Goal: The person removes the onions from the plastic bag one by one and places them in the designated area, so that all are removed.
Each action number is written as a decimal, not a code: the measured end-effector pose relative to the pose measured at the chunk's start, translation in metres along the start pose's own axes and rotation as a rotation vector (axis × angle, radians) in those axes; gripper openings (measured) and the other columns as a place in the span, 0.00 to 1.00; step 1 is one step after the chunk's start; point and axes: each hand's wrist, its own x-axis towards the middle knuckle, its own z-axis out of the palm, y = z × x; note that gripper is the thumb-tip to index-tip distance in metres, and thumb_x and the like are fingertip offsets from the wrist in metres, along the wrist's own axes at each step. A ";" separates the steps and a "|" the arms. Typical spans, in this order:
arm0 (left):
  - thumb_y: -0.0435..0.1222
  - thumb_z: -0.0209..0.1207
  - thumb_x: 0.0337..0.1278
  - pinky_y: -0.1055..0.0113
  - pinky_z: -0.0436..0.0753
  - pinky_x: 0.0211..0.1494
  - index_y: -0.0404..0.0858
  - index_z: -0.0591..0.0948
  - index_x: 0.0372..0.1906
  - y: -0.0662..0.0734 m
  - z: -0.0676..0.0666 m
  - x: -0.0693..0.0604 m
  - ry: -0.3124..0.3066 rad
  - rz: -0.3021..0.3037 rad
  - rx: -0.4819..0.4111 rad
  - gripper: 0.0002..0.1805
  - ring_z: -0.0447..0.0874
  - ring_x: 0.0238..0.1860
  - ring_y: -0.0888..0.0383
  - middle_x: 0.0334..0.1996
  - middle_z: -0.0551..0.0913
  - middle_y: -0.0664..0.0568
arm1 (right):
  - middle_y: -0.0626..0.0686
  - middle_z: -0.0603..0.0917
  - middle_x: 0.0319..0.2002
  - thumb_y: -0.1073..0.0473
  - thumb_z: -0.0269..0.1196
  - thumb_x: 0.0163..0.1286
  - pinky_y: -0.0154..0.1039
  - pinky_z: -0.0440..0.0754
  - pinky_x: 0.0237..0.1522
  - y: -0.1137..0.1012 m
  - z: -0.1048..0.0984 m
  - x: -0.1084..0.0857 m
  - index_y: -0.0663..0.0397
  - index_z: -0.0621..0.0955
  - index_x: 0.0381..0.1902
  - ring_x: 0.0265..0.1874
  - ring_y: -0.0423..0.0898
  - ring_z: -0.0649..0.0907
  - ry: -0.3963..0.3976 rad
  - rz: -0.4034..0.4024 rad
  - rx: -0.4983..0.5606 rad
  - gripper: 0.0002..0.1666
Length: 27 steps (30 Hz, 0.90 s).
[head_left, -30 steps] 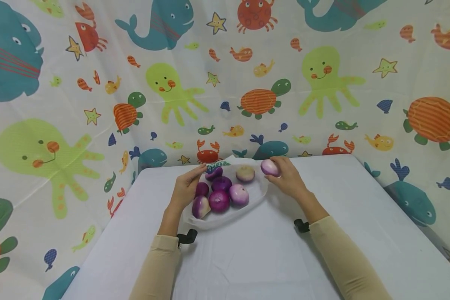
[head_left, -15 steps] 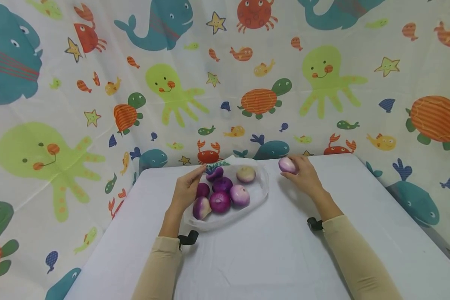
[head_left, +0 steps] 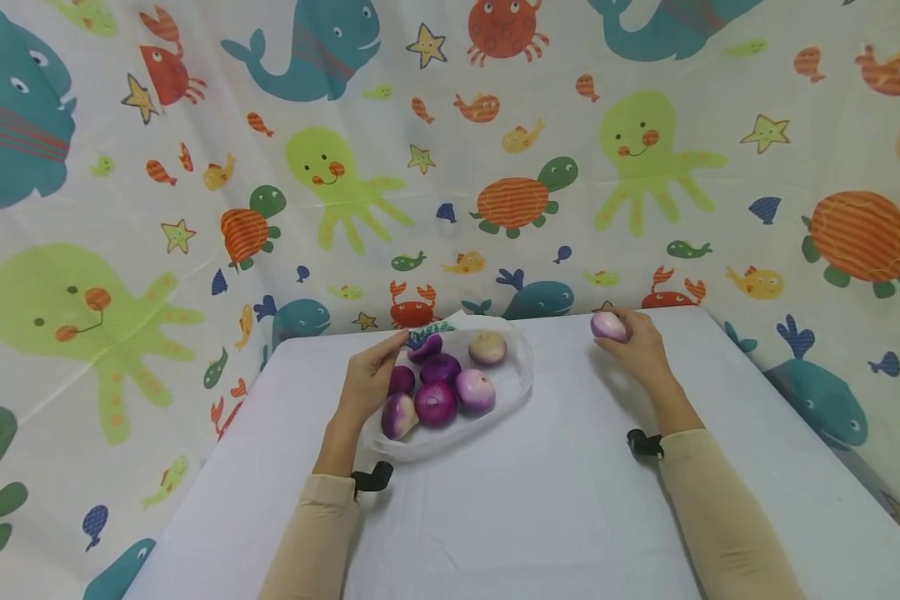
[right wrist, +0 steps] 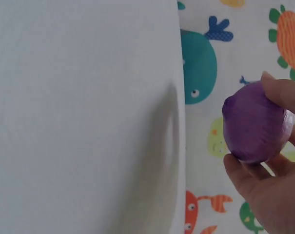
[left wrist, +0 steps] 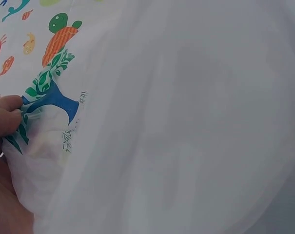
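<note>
A white plastic bag [head_left: 523, 379] with a green and blue print lies wide-mouthed on the table, several purple and pale onions [head_left: 436, 404] inside it. At its left edge my left hand [head_left: 367, 379] pinches the bag's rim; the left wrist view shows the fingers [left wrist: 8, 114] on the printed plastic [left wrist: 54, 97]. To the right of the bag, near the table's back edge, my right hand [head_left: 641, 350] holds one purple onion [head_left: 608, 327]. In the right wrist view fingers and thumb curl round that onion [right wrist: 254, 122].
The white-covered table [head_left: 495, 517] extends in front of the bag and to the right of it. Behind and on the left hangs a curtain [head_left: 450, 125] printed with sea animals. A black wrist strap piece [head_left: 645, 443] sits by the right sleeve.
My right hand has moved rightward, away from the bag's right edge, carrying the onion. My left hand stays at the bag's left edge.
</note>
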 end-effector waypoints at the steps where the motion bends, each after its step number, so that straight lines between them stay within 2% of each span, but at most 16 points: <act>1: 0.21 0.51 0.74 0.78 0.75 0.69 0.25 0.80 0.63 0.000 0.000 0.000 0.001 0.001 0.004 0.18 0.78 0.69 0.38 0.64 0.81 0.33 | 0.70 0.68 0.72 0.56 0.71 0.70 0.71 0.67 0.74 0.002 -0.002 0.000 0.59 0.68 0.75 0.70 0.69 0.69 -0.003 0.012 0.000 0.41; 6: 0.20 0.51 0.74 0.74 0.76 0.70 0.24 0.80 0.62 -0.005 0.001 0.001 -0.002 0.006 0.003 0.18 0.79 0.68 0.37 0.63 0.81 0.32 | 0.72 0.66 0.74 0.56 0.70 0.71 0.71 0.66 0.75 0.010 -0.011 -0.001 0.59 0.64 0.79 0.72 0.71 0.66 -0.008 0.085 0.010 0.44; 12: 0.22 0.50 0.75 0.79 0.74 0.69 0.26 0.80 0.64 -0.032 0.006 0.003 0.001 -0.002 -0.011 0.18 0.78 0.69 0.39 0.65 0.81 0.34 | 0.73 0.66 0.73 0.57 0.69 0.70 0.71 0.66 0.75 0.018 -0.018 -0.003 0.62 0.64 0.78 0.72 0.72 0.66 0.005 0.114 0.017 0.44; 15: 0.23 0.52 0.76 0.82 0.74 0.68 0.29 0.81 0.64 -0.040 0.005 0.003 0.006 0.003 -0.011 0.18 0.79 0.69 0.41 0.65 0.82 0.37 | 0.73 0.66 0.73 0.57 0.69 0.70 0.71 0.66 0.75 0.022 -0.022 -0.003 0.63 0.64 0.78 0.72 0.72 0.66 0.011 0.135 0.024 0.44; 22: 0.25 0.54 0.75 0.80 0.76 0.67 0.35 0.83 0.64 -0.043 0.003 0.003 0.009 0.012 -0.006 0.19 0.81 0.68 0.46 0.64 0.84 0.43 | 0.72 0.65 0.74 0.54 0.68 0.71 0.72 0.66 0.75 0.035 -0.032 -0.003 0.57 0.60 0.81 0.72 0.72 0.66 0.035 0.262 0.051 0.47; 27: 0.26 0.53 0.76 0.78 0.76 0.68 0.37 0.83 0.65 -0.043 0.002 0.003 0.001 0.015 0.009 0.19 0.80 0.69 0.48 0.65 0.83 0.46 | 0.72 0.62 0.77 0.54 0.68 0.72 0.70 0.63 0.77 0.045 -0.041 -0.003 0.55 0.58 0.82 0.74 0.71 0.64 0.087 0.341 0.068 0.48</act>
